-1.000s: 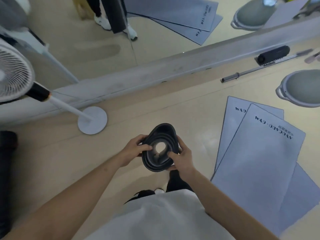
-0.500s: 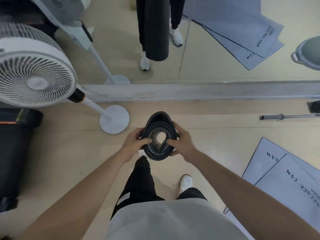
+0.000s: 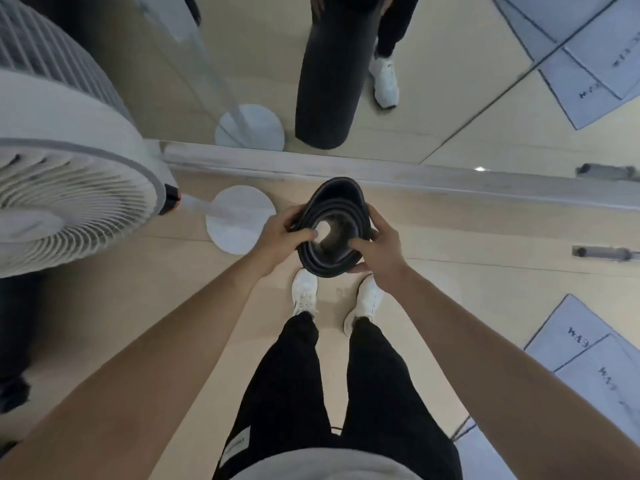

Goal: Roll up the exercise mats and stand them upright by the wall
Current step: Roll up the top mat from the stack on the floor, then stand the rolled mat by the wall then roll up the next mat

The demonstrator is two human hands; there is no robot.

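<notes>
A dark rolled-up mat [image 3: 334, 206] stands on end between my hands, and I look straight down into its hollow core. My left hand [image 3: 282, 235] grips its left side with the thumb over the rim. My right hand [image 3: 375, 242] grips the right side the same way. The roll hangs over the floor just in front of my white shoes, close to the mirrored wall's sill [image 3: 381, 173]. The mirror shows the roll's full length. Grey mats [image 3: 585, 362] printed with letters lie flat on the floor at the right.
A white pedestal fan [image 3: 69, 188] leans in at the left, its round base [image 3: 239, 223] beside the roll. A metal bar [image 3: 604, 252] lies on the floor at the far right. A dark object [image 3: 14, 341] sits at the left edge.
I have stepped closer to the mirrored wall with the rolled mat held in both hands. The fan and its base now sit nearer, and the flat grey mats have slid back to the right.
</notes>
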